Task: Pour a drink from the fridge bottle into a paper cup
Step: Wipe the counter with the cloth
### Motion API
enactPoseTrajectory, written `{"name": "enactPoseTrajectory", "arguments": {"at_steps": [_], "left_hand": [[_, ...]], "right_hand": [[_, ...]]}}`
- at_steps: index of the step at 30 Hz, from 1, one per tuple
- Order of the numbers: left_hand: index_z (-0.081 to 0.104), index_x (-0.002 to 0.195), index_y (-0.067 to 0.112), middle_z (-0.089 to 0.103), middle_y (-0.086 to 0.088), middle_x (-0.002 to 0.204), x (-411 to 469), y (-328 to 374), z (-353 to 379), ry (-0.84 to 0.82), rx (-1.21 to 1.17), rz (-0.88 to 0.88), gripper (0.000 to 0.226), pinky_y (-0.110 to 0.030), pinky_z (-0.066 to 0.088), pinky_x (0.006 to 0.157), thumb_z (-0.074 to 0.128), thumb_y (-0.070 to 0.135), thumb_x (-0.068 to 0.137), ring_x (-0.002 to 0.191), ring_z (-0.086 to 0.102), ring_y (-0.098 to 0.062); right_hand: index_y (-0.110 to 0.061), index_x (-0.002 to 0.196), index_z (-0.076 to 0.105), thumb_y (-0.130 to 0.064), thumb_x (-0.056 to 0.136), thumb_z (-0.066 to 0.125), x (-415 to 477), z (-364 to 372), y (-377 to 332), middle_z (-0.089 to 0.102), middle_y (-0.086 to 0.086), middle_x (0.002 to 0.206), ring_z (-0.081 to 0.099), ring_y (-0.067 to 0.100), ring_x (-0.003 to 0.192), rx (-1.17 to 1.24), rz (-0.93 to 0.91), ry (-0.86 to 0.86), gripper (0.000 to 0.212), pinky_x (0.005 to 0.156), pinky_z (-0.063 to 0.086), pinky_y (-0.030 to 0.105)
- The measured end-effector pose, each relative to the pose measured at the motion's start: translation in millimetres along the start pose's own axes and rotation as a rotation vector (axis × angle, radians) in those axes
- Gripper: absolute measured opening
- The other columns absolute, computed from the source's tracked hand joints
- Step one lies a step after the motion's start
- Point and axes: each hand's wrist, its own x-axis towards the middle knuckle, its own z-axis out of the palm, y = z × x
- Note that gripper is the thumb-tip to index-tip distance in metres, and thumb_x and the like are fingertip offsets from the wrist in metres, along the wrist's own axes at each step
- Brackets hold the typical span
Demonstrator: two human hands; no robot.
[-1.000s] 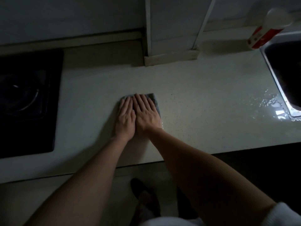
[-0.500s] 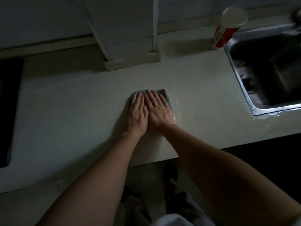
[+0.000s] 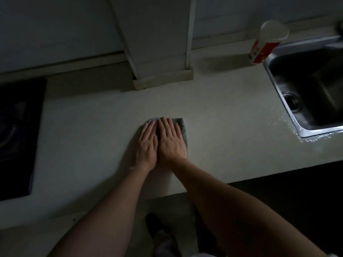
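Toward the front edge of the counter (image 3: 92, 127), about midway along it: my left hand (image 3: 146, 143) and right hand (image 3: 171, 140) lie side by side, touching, palms down on a folded grey cloth (image 3: 183, 127). The fingers (image 3: 169, 125) are straight and close together, pressing flat and gripping nothing; this posture suits spreading weight over the cloth so it blots or wipes the surface. Near the counter's back edge, just beside the rear left corner of the steel sink (image 3: 323, 130), the red-and-white paper cup (image 3: 265, 45) stands on its base, well apart from my hands and presumably set there to keep clear of the wiping. Water splashes (image 3: 289, 125) lie along the sink's front left corner, the likely reason for the cloth. A dark hob (image 3: 16, 127) occupies the counter's left end. The fridge bottle is not in view; whether the cup holds any drink cannot be told.
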Motion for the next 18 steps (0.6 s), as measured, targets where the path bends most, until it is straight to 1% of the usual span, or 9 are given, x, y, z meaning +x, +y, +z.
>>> {"name": "enactPoseTrajectory", "arguments": {"at_steps": [2, 3, 4, 6, 8, 10, 12, 15, 18], "left_hand": [[0.041, 0.144, -0.002, 0.039, -0.012, 0.153, 3.9, -16.5, -14.2, 0.025, 0.132, 0.02, 0.053, -0.021, 0.006, 0.122, 0.026, 0.024, 0.101, 0.144, 0.028, -0.021], [0.044, 0.14, -0.006, 0.045, -0.018, 0.148, 6.6, -24.9, -17.4, 0.031, 0.214, 0.037, 0.05, -0.022, 0.005, 0.122, 0.03, 0.019, 0.099, 0.141, 0.031, -0.024], [0.046, 0.139, -0.008, 0.047, -0.02, 0.146, 11.3, -36.7, -17.4, 0.049, 0.289, 0.053, 0.049, -0.024, 0.004, 0.122, 0.032, 0.015, 0.098, 0.14, 0.033, -0.027], [0.04, 0.144, -0.006, 0.037, -0.018, 0.154, 23.2, -55.9, -16.2, 0.053, 0.353, 0.0, 0.05, -0.026, 0.002, 0.123, 0.03, 0.016, 0.1, 0.146, 0.029, -0.029], [0.033, 0.148, -0.004, 0.03, -0.016, 0.158, 36.6, -62.9, -14.9, 0.079, 0.367, -0.07, 0.053, -0.029, 0.003, 0.124, 0.023, 0.021, 0.103, 0.149, 0.024, -0.03], [0.034, 0.148, -0.004, 0.031, -0.018, 0.157, 52.9, -55.6, -14.3, 0.117, 0.326, -0.101, 0.057, -0.03, 0.007, 0.124, 0.018, 0.026, 0.103, 0.148, 0.024, -0.031], [0.037, 0.146, -0.004, 0.034, -0.018, 0.155, 73.4, -41.5, -16.4, 0.16, 0.262, -0.104, 0.057, -0.03, 0.01, 0.123, 0.019, 0.028, 0.103, 0.147, 0.027, -0.031], [0.037, 0.148, 0.0, 0.032, -0.015, 0.157, 102.8, -27.7, -8.3, 0.138, 0.209, -0.133, 0.052, -0.031, 0.014, 0.122, 0.024, 0.024, 0.104, 0.147, 0.026, -0.027], [0.039, 0.147, 0.001, 0.034, -0.014, 0.156, 125.2, -11.9, 7.3, 0.117, 0.183, -0.135, 0.06, -0.03, 0.016, 0.122, 0.018, 0.033, 0.101, 0.146, 0.029, -0.025]], "right_hand": [[-0.013, 0.155, 0.002, -0.038, 0.103, 0.029, 10.0, 1.9, -17.6, -0.005, 0.007, 0.163, -0.012, 0.019, 0.149, 0.058, -0.048, 0.008, 0.064, 0.122, -0.006, 0.038], [-0.013, 0.155, 0.009, -0.037, 0.101, 0.036, 16.6, 2.0, -23.2, 0.003, 0.007, 0.163, -0.005, 0.02, 0.15, 0.08, -0.079, 0.019, 0.065, 0.123, -0.003, 0.038], [-0.014, 0.154, 0.016, -0.037, 0.1, 0.042, 25.4, 2.5, -26.9, 0.012, 0.008, 0.162, 0.002, 0.021, 0.15, 0.084, -0.113, 0.031, 0.064, 0.123, 0.0, 0.038], [-0.016, 0.151, 0.027, -0.037, 0.098, 0.047, 46.0, 1.1, -30.0, 0.023, 0.007, 0.159, 0.011, 0.021, 0.149, 0.074, -0.175, 0.041, 0.061, 0.122, 0.001, 0.037], [-0.019, 0.151, 0.029, -0.038, 0.099, 0.046, 66.0, -3.2, -28.2, 0.024, 0.004, 0.159, 0.012, 0.018, 0.149, 0.068, -0.22, 0.032, 0.058, 0.121, 0.0, 0.034], [-0.021, 0.152, 0.027, -0.039, 0.099, 0.045, 85.8, -7.6, -22.6, 0.022, 0.002, 0.16, 0.011, 0.016, 0.149, 0.052, -0.252, 0.032, 0.059, 0.12, -0.003, 0.032], [-0.022, 0.153, 0.024, -0.042, 0.099, 0.043, 104.3, -13.2, -13.4, 0.02, 0.001, 0.161, 0.01, 0.015, 0.149, 0.035, -0.267, 0.039, 0.061, 0.12, -0.004, 0.031], [-0.023, 0.153, 0.022, -0.044, 0.099, 0.041, 124.3, -21.4, 8.2, 0.019, -0.001, 0.161, 0.009, 0.014, 0.149, 0.037, -0.235, 0.062, 0.061, 0.118, -0.005, 0.03], [-0.022, 0.153, 0.023, -0.044, 0.099, 0.04, 133.6, -30.3, 33.5, 0.02, -0.001, 0.161, 0.011, 0.013, 0.149, 0.051, -0.203, 0.09, 0.061, 0.12, -0.002, 0.03]]}}
